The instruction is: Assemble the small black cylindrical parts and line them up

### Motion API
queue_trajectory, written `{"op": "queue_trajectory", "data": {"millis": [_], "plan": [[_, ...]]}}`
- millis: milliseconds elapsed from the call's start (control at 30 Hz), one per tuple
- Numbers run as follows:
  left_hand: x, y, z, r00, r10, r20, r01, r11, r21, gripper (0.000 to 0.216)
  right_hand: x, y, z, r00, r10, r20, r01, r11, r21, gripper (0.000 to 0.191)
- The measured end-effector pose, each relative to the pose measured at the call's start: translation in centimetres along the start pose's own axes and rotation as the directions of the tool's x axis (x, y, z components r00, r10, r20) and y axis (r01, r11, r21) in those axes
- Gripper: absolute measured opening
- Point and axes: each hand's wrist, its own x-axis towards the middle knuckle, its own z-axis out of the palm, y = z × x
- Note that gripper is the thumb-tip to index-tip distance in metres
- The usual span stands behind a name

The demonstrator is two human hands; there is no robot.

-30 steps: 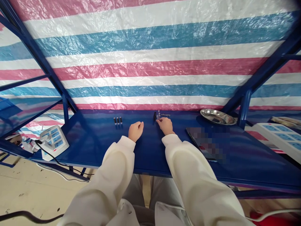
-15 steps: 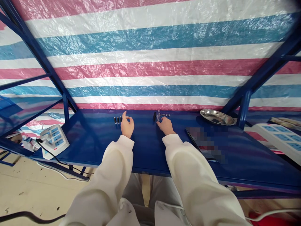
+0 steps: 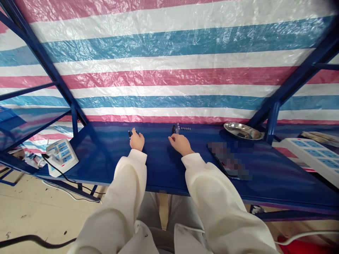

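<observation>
My left hand point(image 3: 137, 141) is at the row of small black tubes point(image 3: 129, 133) with light ends, on the blue table. Its fingers are closed around one of these tubes, and the hand covers part of the row. To the right, my right hand point(image 3: 181, 144) hovers over the table with thumb and fingertips pinched together. Whatever they hold is too small or hidden to make out. Just beyond that hand are black pieces point(image 3: 173, 129), clear plastic pieces point(image 3: 178, 127) and a row of tiny silvery parts point(image 3: 185, 129).
A shiny metal dish point(image 3: 242, 131) sits at the back right of the blue table point(image 3: 164, 169). Nearer lies a dark flat device point(image 3: 225, 160), partly blurred. White power strips point(image 3: 62, 157) stand at both sides. Striped sheeting point(image 3: 169, 76) hangs behind, between blue frame posts.
My left hand has moved slightly left onto the black tubes and its fingers have closed. My right hand has drawn left and nearer to me, away from the tiny silvery parts.
</observation>
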Motion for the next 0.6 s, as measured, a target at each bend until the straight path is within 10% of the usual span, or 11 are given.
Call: {"op": "queue_trajectory", "data": {"millis": [367, 600], "plan": [[1.1, -1.5, 1.6, 1.000, 0.013, 0.023, -0.009, 0.984, -0.179, 0.013, 0.1, 0.3, 1.3, 0.971, -0.238, 0.003, 0.233, 0.956, 0.179, 0.026], [-0.3, 0.2, 2.5, 0.881, 0.162, 0.445, 0.264, 0.612, -0.745, 0.010, 0.1, -0.2, 1.8, 0.986, -0.149, -0.070, 0.164, 0.858, 0.486, 0.027]]}}
